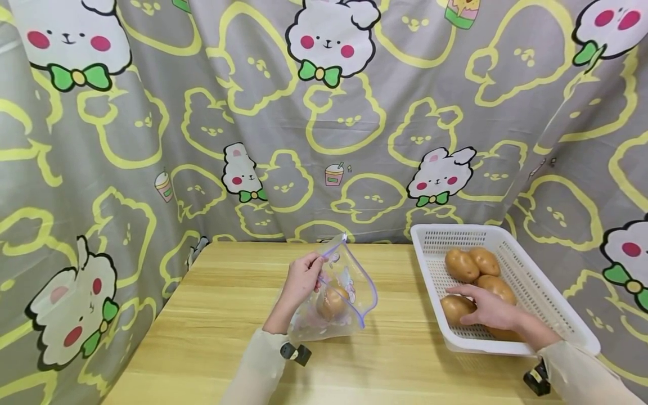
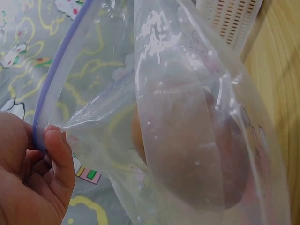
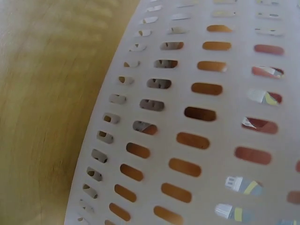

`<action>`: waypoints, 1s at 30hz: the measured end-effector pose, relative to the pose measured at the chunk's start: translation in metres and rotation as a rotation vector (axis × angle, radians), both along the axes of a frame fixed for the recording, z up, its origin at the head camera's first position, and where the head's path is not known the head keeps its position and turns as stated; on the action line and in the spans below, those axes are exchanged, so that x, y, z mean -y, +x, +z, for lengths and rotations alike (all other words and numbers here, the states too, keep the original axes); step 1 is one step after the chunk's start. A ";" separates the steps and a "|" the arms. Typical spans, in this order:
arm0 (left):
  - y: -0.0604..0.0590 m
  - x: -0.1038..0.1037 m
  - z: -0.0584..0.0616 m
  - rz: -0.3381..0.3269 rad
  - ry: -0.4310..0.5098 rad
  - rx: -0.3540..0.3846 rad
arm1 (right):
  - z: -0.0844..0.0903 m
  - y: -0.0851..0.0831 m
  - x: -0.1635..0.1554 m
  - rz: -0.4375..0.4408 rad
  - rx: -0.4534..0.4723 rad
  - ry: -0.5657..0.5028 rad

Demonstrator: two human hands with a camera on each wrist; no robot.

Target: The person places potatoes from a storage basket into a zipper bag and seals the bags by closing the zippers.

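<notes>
Head: left hand (image 1: 302, 277) pinches zip bag (image 1: 338, 298) rim mid-table, one potato inside; right hand (image 1: 487, 306) lies flat on potato (image 1: 455, 309) in basket (image 1: 536, 281) by the table's right edge.
Left wrist: fingers (image 2: 58, 159) pinch rim, mouth wide.
Right wrist: basket wall (image 3: 197, 122) only; hand unseen.

Clear bag (image 1: 344, 292) with purple zip edge, brown potatoes (image 1: 473, 264), white slotted basket (image 1: 536, 281) — grey curtain (image 1: 202, 112), yellow-outlined, seemingly bunny-printed.

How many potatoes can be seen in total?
5: one in the bag, four in the basket: two at the back, one mid, one under the right hand. More may be hidden.
</notes>
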State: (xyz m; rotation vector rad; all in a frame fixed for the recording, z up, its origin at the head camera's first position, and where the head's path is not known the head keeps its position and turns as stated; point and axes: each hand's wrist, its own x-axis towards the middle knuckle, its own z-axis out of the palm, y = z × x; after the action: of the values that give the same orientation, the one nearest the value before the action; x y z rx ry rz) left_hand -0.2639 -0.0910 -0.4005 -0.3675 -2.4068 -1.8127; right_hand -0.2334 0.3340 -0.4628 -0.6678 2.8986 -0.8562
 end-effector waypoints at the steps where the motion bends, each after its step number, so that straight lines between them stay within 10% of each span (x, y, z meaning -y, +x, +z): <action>1: 0.004 0.000 0.005 -0.002 -0.002 0.000 | -0.001 0.000 0.000 -0.004 0.004 0.011; 6: 0.018 -0.002 0.022 -0.006 -0.012 -0.005 | -0.003 0.001 0.001 -0.030 0.011 0.048; 15: -0.006 0.003 -0.012 0.005 0.007 -0.019 | -0.005 -0.001 0.000 -0.004 0.038 0.070; 30: -0.008 0.003 -0.013 0.000 0.002 -0.006 | -0.004 0.000 0.004 -0.028 0.042 0.059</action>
State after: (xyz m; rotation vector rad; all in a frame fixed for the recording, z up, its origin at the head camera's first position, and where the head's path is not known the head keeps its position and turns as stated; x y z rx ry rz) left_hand -0.2717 -0.0937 -0.4132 -0.3730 -2.4008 -1.8110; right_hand -0.2337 0.3301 -0.4663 -0.5977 2.8901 -0.7741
